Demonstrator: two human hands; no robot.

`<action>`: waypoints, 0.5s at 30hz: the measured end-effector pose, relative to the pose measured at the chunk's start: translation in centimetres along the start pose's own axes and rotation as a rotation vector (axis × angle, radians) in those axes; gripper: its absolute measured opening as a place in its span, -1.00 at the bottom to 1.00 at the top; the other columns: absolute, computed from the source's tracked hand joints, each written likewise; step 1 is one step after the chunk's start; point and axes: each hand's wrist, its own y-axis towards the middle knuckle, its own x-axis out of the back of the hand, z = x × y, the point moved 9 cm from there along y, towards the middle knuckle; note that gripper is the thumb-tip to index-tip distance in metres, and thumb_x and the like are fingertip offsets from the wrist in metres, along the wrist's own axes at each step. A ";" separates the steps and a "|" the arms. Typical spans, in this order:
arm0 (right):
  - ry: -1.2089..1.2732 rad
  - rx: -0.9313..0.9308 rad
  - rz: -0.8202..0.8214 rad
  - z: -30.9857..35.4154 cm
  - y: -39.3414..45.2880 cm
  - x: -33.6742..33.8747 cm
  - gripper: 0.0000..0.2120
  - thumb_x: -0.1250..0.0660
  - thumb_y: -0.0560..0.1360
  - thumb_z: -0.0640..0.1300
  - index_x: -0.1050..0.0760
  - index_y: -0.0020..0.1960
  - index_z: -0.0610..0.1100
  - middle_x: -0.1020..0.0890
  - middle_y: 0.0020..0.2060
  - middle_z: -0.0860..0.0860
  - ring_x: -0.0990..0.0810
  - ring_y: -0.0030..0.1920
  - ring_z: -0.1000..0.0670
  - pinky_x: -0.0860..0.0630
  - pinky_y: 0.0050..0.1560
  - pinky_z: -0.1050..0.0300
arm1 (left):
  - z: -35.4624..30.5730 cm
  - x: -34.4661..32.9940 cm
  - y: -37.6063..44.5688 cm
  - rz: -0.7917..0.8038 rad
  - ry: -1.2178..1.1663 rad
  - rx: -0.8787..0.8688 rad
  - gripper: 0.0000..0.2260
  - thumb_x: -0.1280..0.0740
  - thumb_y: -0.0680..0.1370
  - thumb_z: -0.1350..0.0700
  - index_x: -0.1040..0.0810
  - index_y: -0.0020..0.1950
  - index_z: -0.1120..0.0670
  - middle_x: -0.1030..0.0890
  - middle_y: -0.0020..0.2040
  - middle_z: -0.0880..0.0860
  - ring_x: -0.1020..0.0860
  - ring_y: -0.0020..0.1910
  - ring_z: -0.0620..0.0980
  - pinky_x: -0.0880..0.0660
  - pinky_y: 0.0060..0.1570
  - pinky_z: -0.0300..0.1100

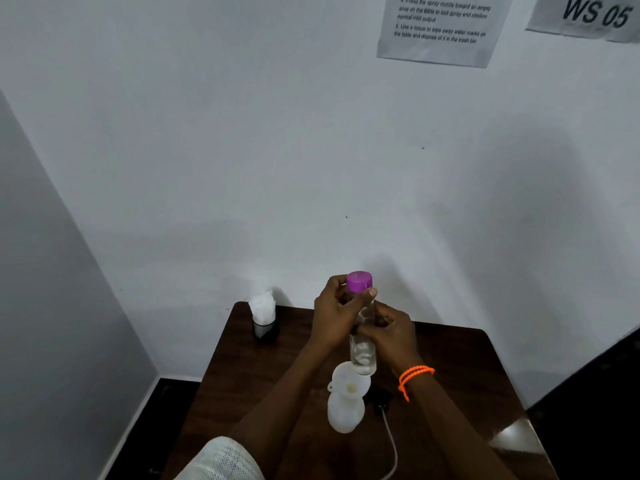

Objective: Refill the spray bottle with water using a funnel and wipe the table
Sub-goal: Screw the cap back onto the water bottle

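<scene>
A clear water bottle with a purple cap is held upright above the dark wooden table. My left hand grips the bottle just under the cap, thumb against the cap's lower edge. My right hand, with an orange band on the wrist, is curled round the bottle's middle. Below the bottle stands a white spray bottle with a white funnel seated in its neck. The black spray head with its thin tube lies on the table to the right of it.
A dark holder with white tissues stands at the table's far left corner. White walls close in behind and on the left. Printed sheets hang on the wall above. The floor beside the table is dark.
</scene>
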 end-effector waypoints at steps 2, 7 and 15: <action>0.003 0.006 0.010 0.0 0.1 -0.2 -0.77 -0.57 0.28 -0.26 -0.72 -0.11 -0.04 -0.76 -0.21 0.02 -0.74 -0.13 0.02 -0.68 0.02 -0.12 | -0.1 0.1 0.0 0.009 -0.018 -0.023 -0.70 -0.52 0.47 -0.05 -0.62 0.16 -0.06 -0.72 -0.02 -0.03 -0.69 0.00 -0.05 -0.62 0.10 0.04; 0.025 -0.024 0.039 -0.4 0.4 -0.7 -0.75 -0.60 0.27 -0.26 -0.73 -0.08 -0.05 -0.77 -0.19 0.02 -0.75 -0.11 0.03 -0.68 0.03 -0.07 | 0.1 0.1 0.2 0.071 -0.081 0.001 -0.78 -0.43 0.55 0.13 -0.66 0.19 0.01 -0.72 0.02 0.03 -0.68 0.06 0.01 -0.61 0.12 0.01; 0.005 -0.032 0.056 -0.5 1.8 -2.1 -0.75 -0.60 0.30 -0.28 -0.71 -0.07 -0.08 -0.76 -0.21 0.02 -0.74 -0.13 0.04 -0.66 -0.08 0.11 | 0.6 0.1 0.8 0.176 -0.034 -0.010 -0.70 -0.43 0.57 0.07 -0.59 0.28 -0.16 -0.68 0.14 -0.12 -0.62 0.17 -0.13 -0.58 0.14 -0.18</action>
